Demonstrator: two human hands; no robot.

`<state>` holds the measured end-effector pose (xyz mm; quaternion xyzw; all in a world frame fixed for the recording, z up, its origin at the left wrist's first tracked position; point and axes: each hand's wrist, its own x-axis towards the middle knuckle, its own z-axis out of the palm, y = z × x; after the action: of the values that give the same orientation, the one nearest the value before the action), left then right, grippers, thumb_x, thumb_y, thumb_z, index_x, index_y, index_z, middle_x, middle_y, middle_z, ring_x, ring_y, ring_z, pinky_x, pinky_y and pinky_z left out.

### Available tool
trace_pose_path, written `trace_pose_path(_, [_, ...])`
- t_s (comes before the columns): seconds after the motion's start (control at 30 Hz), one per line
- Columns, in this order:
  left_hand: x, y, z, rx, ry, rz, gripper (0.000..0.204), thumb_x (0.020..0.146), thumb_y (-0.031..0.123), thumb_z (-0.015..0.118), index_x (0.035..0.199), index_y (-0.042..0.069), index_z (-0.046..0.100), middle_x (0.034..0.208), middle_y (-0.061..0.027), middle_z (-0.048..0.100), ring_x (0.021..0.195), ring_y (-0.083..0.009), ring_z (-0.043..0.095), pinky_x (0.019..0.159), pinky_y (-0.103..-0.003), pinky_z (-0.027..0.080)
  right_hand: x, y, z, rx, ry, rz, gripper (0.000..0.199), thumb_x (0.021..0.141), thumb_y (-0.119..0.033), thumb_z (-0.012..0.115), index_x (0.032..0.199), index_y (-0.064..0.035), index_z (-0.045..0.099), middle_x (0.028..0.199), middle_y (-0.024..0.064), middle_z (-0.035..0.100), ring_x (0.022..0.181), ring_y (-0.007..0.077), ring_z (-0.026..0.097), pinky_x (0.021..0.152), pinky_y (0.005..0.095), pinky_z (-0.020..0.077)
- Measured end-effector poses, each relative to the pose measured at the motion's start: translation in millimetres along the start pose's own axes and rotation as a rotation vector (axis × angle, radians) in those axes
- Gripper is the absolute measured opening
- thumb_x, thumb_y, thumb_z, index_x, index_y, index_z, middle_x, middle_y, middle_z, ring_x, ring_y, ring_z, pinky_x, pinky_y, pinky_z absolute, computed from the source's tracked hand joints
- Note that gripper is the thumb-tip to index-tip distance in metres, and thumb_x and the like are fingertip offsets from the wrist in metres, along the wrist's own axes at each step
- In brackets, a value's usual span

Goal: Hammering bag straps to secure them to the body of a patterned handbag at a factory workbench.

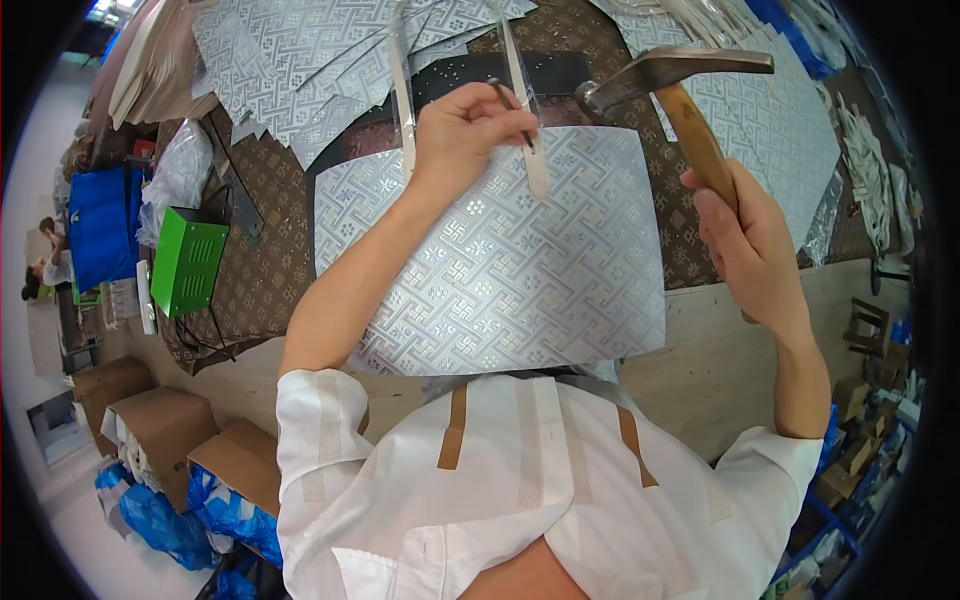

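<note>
A silver-grey patterned sheet (500,270) lies in front of me, its near edge reaching over the table's edge to my body. My left hand (455,135) rests over its far part, fingers closed in a pinch on a thin dark metal punch (514,112). The punch stands tilted, with its lower end at a pale strap (537,172) that lies on the sheet. A second pale strap (402,95) runs beside my left wrist. At the right, my right hand (745,240) grips the wooden handle of a hammer (700,140), raised with its metal head near the punch.
More patterned sheets (290,60) are piled at the far left and far right of the brown patterned tablecloth (265,285). A green vented box (190,262) stands at the left edge by a blue bag (103,225). Cardboard boxes (160,420) sit on the floor.
</note>
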<state>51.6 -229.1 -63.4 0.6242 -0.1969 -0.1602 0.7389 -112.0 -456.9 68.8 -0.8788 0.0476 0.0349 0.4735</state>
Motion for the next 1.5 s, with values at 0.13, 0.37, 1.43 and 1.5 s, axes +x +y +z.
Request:
trace_pose_path(0.13, [-12,3,4,0.064,-0.064,-0.042,0.009,0.086,0.001,0.07,0.091,-0.005,0.067,0.082,-0.0076,0.072,0.077,-0.0111,0.069,0.07,-0.022,0.054,-8,16,-3,0.055,-0.021,0.046,0.024,0.101,-0.024,0.052,0.111,-0.0028,0.057,0.066,-0.0049,0.044,0.053,0.0021,0.034,0.046,0.0199,0.0281])
trace_pose_path(0.37, [-16,-2,4,0.092,-0.185,-0.008,0.011,0.088,0.001,0.068,0.098,-0.004,0.065,0.085,-0.008,0.071,0.08,-0.0116,0.07,0.071,-0.022,0.054,-12,28,-1,0.072,-0.055,0.083,0.025,0.102,-0.024,0.05,0.115,-0.0038,0.056,0.067,-0.0068,0.041,0.05,0.0,0.031,0.043,0.0178,0.0265])
trace_pose_path(1.43, [-24,8,8,0.175,-0.131,0.015,0.007,0.083,0.0,0.071,0.089,-0.003,0.069,0.08,-0.0051,0.071,0.076,-0.0088,0.068,0.069,-0.021,0.054,-26,60,-15,-0.355,0.149,-0.054,0.018,0.093,-0.015,0.062,0.101,0.0006,0.059,0.058,0.0123,0.049,0.049,0.0219,0.041,0.05,0.0337,0.0364])
trace_pose_path(1.5, [-19,19,-1,0.084,-0.004,-0.026,0.008,0.084,0.002,0.071,0.087,-0.003,0.066,0.076,-0.0058,0.069,0.075,-0.0116,0.068,0.068,-0.024,0.054,-26,91,-25,-0.513,0.24,-0.122,0.017,0.092,-0.014,0.063,0.1,0.0002,0.06,0.062,0.0125,0.052,0.049,0.0234,0.046,0.051,0.0339,0.0383])
